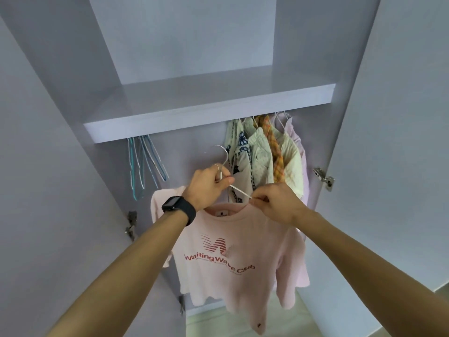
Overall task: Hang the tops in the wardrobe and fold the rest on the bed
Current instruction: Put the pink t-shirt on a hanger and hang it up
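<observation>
A pale pink T-shirt (233, 259) with red lettering hangs from a white wire hanger (239, 190) in front of the open wardrobe. My left hand (209, 186) grips the hanger just below its hook. My right hand (274, 203) pinches the shirt's collar against the hanger's right arm. The hook (223, 152) points up, below the shelf and apart from the rail. The rail itself is hidden behind the shelf edge.
Several tops (267, 152) hang at the right under the wardrobe shelf (194, 117). Several bare blue and white hangers (145, 166) hang at the left. Both doors stand open, with hinges (324, 178) on the sides. Pale floor shows below.
</observation>
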### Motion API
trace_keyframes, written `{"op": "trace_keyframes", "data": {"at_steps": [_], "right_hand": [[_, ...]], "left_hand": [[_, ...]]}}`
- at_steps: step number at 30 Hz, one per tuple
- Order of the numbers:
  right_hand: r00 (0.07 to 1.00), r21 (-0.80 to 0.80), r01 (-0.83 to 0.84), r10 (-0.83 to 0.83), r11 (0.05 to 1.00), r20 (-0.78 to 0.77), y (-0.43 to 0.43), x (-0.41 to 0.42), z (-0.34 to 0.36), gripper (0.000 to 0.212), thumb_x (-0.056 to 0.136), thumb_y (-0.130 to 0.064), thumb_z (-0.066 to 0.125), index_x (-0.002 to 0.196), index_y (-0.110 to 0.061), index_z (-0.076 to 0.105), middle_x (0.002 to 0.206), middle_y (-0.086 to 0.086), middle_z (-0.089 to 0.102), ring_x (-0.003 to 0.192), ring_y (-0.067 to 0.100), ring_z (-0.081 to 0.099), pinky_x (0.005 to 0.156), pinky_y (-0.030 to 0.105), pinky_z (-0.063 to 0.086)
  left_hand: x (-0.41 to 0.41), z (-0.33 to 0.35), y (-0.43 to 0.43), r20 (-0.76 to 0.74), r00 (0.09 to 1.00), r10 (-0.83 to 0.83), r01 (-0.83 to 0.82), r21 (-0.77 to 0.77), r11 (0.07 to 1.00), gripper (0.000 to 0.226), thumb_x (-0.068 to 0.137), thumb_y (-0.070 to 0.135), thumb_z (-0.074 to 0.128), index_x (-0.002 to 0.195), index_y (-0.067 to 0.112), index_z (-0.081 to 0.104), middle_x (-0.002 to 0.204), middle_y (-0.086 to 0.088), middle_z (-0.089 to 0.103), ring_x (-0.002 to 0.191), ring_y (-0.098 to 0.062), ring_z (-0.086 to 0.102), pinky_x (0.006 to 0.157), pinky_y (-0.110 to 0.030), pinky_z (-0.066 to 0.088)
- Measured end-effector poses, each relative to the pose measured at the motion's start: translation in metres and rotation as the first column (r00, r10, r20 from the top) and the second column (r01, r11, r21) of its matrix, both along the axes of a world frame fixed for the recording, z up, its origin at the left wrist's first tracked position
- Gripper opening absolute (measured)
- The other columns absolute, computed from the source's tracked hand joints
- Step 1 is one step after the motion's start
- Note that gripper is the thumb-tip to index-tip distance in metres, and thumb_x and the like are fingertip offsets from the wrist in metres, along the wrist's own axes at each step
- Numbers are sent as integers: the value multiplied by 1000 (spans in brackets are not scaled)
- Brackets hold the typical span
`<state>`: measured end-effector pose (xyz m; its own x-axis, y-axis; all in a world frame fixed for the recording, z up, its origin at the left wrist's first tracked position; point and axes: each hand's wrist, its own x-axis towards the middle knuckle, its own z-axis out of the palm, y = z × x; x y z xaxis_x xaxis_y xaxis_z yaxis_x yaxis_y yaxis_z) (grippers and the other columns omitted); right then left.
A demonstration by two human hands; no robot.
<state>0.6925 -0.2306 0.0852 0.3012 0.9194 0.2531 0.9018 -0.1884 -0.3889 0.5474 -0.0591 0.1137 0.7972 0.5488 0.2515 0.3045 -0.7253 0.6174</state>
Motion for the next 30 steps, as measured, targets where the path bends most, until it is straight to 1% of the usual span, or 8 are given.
{"op": "trace_keyframes", "data": {"at_steps": [3, 5, 8, 11, 14, 19, 24, 30], "right_hand": [[998, -50, 50, -51, 997, -29, 10, -1, 0, 16, 97, -27, 62, 96, -19, 77, 92, -1, 74, 83, 20, 65, 81, 38, 51], [996, -107, 77, -81, 991, -34, 19, -2, -3, 18, 97, -25, 60, 97, -19, 77, 96, -1, 75, 88, 21, 67, 82, 32, 50], [991, -145, 127, -133, 981, -28, 41, -3, -8, 22, 96, -25, 56, 97, -16, 76, 96, 0, 75, 90, 21, 68, 71, 25, 41], [983, -190, 165, -176, 968, -46, 66, -3, -14, 24, 98, -25, 53, 99, -14, 74, 100, 3, 74, 92, 22, 67, 72, 22, 39], [973, -253, 190, -216, 949, -80, 99, 3, -27, 25, 99, -27, 51, 102, -13, 72, 100, 5, 73, 94, 25, 68, 82, 29, 52], [949, -273, 266, -300, 925, -92, 144, 27, -57, 29, 98, -30, 50, 102, -13, 73, 97, 6, 74, 95, 26, 67, 79, 30, 51], [931, -229, 315, -347, 921, -116, 176, 54, -83, 26, 98, -28, 51, 102, -12, 72, 97, 9, 75, 101, 27, 68, 88, 34, 54], [913, -57, 386, -390, 921, -123, 217, 81, -102, 22, 95, -27, 55, 99, -19, 76, 101, 6, 74, 100, 28, 66, 82, 27, 50]], "left_hand": [[-3, 3, 18, -138, 986, 89, -72, 127, 989, 43, 97, 51, 55, 127, 19, 59, 117, 3, 67, 112, -14, 60, 95, -34, 49], [-8, 3, 31, -143, 970, 197, -141, 331, 933, 52, 99, 49, 50, 140, 17, 51, 144, -4, 53, 135, -22, 43, 108, -38, 40], [-11, 13, 53, -68, 957, 283, -204, 535, 820, 58, 101, 42, 48, 153, 17, 36, 164, -9, 22, 152, -28, 15, 123, -48, 16], [-5, 26, 75, -15, 949, 314, -223, 671, 707, 67, 102, 40, 45, 160, 21, 17, 168, -8, -3, 154, -29, -4, 123, -57, 3], [9, 29, 107, 32, 934, 356, -261, 739, 621, 71, 103, 41, 38, 161, 27, -1, 167, -5, -14, 154, -28, -11, 122, -59, -3], [34, -3, 158, 114, 904, 412, -375, 676, 634, 61, 107, 45, 17, 156, 36, -18, 162, 6, -31, 150, -20, -27, 120, -63, -4], [57, -20, 184, 332, 880, 340, -468, 729, 500, 60, 107, 44, 24, 160, 34, -4, 164, 5, -22, 149, -20, -26, 116, -63, -12], [70, -36, 205, 479, 840, 254, -542, 745, 389, 60, 106, 45, 23, 160, 33, -1, 168, 0, -8, 153, -24, -14, 116, -65, -9]]}}
